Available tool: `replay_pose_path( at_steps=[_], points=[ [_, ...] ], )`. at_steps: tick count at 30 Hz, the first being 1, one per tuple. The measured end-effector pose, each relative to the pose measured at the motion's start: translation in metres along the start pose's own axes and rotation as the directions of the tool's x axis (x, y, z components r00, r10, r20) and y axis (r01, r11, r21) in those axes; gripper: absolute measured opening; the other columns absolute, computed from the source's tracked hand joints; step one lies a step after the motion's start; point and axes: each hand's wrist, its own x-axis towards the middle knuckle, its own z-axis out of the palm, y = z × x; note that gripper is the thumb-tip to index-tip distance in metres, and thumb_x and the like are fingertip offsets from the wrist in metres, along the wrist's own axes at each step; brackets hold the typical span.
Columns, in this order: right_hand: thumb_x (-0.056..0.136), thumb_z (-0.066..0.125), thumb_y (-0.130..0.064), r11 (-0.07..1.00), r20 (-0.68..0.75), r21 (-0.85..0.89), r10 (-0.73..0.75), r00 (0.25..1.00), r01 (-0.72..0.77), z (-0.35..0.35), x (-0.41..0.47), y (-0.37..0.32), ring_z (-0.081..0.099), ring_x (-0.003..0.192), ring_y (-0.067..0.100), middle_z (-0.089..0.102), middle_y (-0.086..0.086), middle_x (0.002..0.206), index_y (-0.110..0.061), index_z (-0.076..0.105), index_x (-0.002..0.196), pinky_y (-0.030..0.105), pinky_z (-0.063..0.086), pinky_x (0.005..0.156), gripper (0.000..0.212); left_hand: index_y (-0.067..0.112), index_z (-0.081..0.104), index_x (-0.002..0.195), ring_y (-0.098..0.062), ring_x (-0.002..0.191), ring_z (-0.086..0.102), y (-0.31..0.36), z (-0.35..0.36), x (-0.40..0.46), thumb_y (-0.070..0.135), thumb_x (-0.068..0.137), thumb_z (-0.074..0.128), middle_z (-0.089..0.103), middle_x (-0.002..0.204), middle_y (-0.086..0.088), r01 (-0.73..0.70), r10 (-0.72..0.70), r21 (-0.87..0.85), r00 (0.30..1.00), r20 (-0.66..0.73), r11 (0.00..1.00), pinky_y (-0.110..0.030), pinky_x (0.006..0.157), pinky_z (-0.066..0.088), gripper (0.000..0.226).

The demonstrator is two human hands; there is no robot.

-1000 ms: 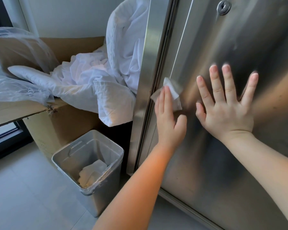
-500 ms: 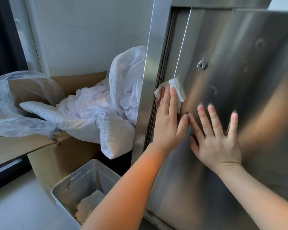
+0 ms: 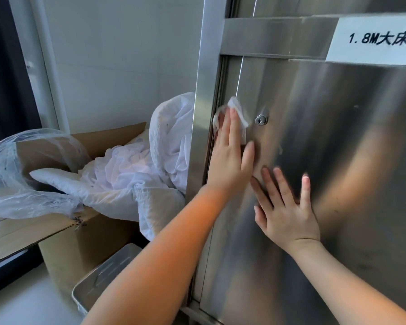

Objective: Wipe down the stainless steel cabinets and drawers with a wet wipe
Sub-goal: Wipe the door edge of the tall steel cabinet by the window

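Steel fills the right side of my view: a brushed door (image 3: 338, 160) set in its frame (image 3: 204, 90), with a round lock (image 3: 261, 120) near the door's left edge. My left hand (image 3: 230, 158) lies flat on the door, fingers straight and together, pressing a white wipe (image 3: 238, 111) against the metal right at the door's left edge, just left of the lock; the wipe pokes out above and beside my fingertips. My right hand (image 3: 286, 209) is open too, palm flat on the door with fingers spread, just below and right of the left hand, holding nothing. Above the door, on the right, a white label (image 3: 373, 41) with black print sits on the crossbar. To the left stands a cardboard box (image 3: 63, 240) heaped with white linen (image 3: 131, 174) and clear plastic (image 3: 14, 179), and below it, near me, the corner of a grey bin (image 3: 99, 280)
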Motion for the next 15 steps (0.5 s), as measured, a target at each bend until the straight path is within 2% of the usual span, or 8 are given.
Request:
replay_pose_path(
  at_steps=[3, 7, 11, 15],
  points=[
    [0.098, 0.033, -0.043, 1.000, 0.004, 0.017, -0.011, 1.000, 0.011, 0.000, 0.000, 0.001, 0.013, 0.150, 0.027, 0.015, 0.008, 0.162, -0.020, 0.023, 0.155, 0.064, 0.005, 0.116, 0.062, 0.001, 0.014, 0.154, -0.022, 0.151, 0.010, 0.020, -0.009, 0.047, 0.010, 0.095, 0.039, 0.015, 0.162, -0.015, -0.039, 0.038, -0.020, 0.998, -0.052, 0.999, -0.029, 0.123, 0.010, 0.065],
    [0.098, 0.033, -0.043, 1.000, 0.019, 0.015, -0.019, 1.000, 0.019, -0.002, 0.000, 0.002, 0.011, 0.150, 0.026, 0.014, 0.008, 0.163, -0.020, 0.021, 0.155, 0.063, 0.005, 0.116, 0.063, 0.008, 0.018, 0.156, -0.019, 0.151, 0.014, 0.008, -0.016, 0.042, 0.007, 0.096, 0.039, 0.022, 0.162, -0.007, -0.035, 0.034, -0.033, 0.999, -0.028, 0.999, -0.034, 0.122, 0.018, 0.063],
    [0.098, 0.036, -0.040, 1.000, -0.011, 0.004, -0.007, 1.000, 0.007, -0.002, 0.000, -0.002, 0.012, 0.150, 0.025, 0.016, 0.008, 0.162, -0.019, 0.022, 0.155, 0.064, 0.008, 0.116, 0.063, 0.010, 0.020, 0.155, -0.015, 0.151, 0.015, -0.031, -0.006, -0.025, 0.012, 0.100, 0.039, 0.020, 0.162, 0.000, 0.001, 0.000, -0.026, 0.999, 0.032, 1.000, -0.034, 0.122, 0.019, 0.059],
    [0.098, 0.035, -0.038, 1.000, 0.000, 0.022, -0.011, 1.000, 0.011, -0.001, -0.001, -0.002, 0.012, 0.150, 0.026, 0.014, 0.009, 0.163, -0.018, 0.020, 0.155, 0.064, 0.003, 0.116, 0.062, 0.014, 0.012, 0.152, -0.016, 0.151, 0.009, -0.065, 0.015, -0.117, 0.013, 0.098, 0.042, 0.011, 0.160, 0.002, 0.125, -0.125, 0.011, 0.987, 0.100, 0.992, -0.040, 0.122, 0.016, 0.062]
  ],
)
